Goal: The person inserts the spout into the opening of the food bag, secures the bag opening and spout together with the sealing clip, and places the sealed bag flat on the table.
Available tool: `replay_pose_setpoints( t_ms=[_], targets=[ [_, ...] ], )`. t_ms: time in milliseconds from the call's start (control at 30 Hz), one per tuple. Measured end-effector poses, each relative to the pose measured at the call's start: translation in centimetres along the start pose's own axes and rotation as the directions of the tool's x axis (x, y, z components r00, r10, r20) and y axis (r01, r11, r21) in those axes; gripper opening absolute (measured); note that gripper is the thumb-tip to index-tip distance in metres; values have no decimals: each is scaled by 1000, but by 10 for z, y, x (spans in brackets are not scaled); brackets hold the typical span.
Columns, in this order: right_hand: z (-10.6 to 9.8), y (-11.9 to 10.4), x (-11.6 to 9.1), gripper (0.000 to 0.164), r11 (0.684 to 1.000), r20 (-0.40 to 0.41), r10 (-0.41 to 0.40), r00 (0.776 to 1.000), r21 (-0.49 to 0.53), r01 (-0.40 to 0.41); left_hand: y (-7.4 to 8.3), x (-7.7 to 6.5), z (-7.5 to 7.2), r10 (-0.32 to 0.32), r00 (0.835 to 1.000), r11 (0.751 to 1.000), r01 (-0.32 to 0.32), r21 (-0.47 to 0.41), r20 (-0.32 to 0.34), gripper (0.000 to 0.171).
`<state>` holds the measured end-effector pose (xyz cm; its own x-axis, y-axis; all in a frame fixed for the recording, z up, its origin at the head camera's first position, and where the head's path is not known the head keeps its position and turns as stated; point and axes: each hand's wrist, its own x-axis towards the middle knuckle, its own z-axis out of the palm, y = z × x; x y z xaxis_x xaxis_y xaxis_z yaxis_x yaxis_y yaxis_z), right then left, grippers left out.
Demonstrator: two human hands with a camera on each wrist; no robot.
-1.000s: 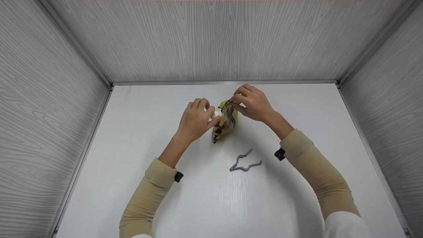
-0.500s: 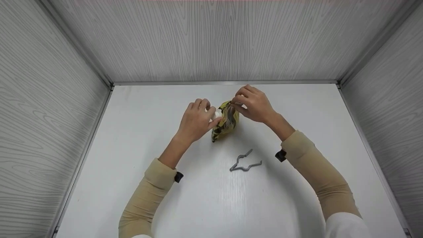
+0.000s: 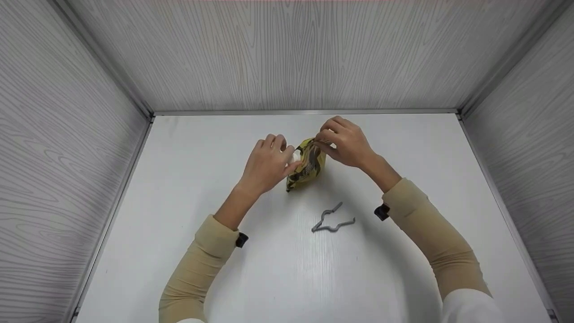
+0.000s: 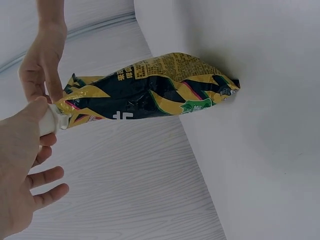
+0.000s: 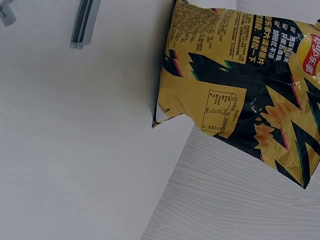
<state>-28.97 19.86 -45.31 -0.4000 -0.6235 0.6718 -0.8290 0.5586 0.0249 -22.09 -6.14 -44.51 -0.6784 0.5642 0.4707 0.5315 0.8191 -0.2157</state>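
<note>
A yellow and black chip bag [image 3: 313,163] stands tilted above the table in the head view, its lower corner near the tabletop. My right hand [image 3: 344,141] pinches the bag's upper edge. A white round cap-like piece [image 4: 48,121] sits against that same upper end; my left hand [image 4: 17,165] pinches it between thumb and forefinger, the other fingers spread loosely. The right wrist view gives the printed broad side of the bag [image 5: 240,75], while the right hand is out of that view. A grey V-shaped bag clip [image 3: 332,229], unfolded, lies in front of the bag.
The white table [image 3: 278,273] is enclosed by grey wood-grain panels [image 3: 287,54] at the back and both sides. In the right wrist view, part of the grey clip [image 5: 86,22] shows at the top left.
The bag's lower corner has swung slightly left and upward, and its body bulges more to the right. My right hand has shifted slightly downward. The grey clip has stayed put.
</note>
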Motion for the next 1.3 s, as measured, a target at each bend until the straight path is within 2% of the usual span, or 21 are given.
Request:
replay_pose_setpoints(
  t_ms=[400,767,967,1300],
  targets=[
    [1,-1,-3,13,1000,-3,15,1000,19,-15,1,6,-5,30,999,1000,-31,5,44,48],
    [-3,-8,-7,11,999,-8,14,1000,44,-14,0,8,-10,26,996,1000,-25,-9,89,52],
    [-4,-10,-11,12,998,-44,-7,999,63,10,-1,10,-10,26,995,1000,-25,-8,94,51],
    [-7,-11,-15,11,998,-40,0,999,60,3,-3,12,-11,32,995,999,-29,-37,95,50]
  ],
)
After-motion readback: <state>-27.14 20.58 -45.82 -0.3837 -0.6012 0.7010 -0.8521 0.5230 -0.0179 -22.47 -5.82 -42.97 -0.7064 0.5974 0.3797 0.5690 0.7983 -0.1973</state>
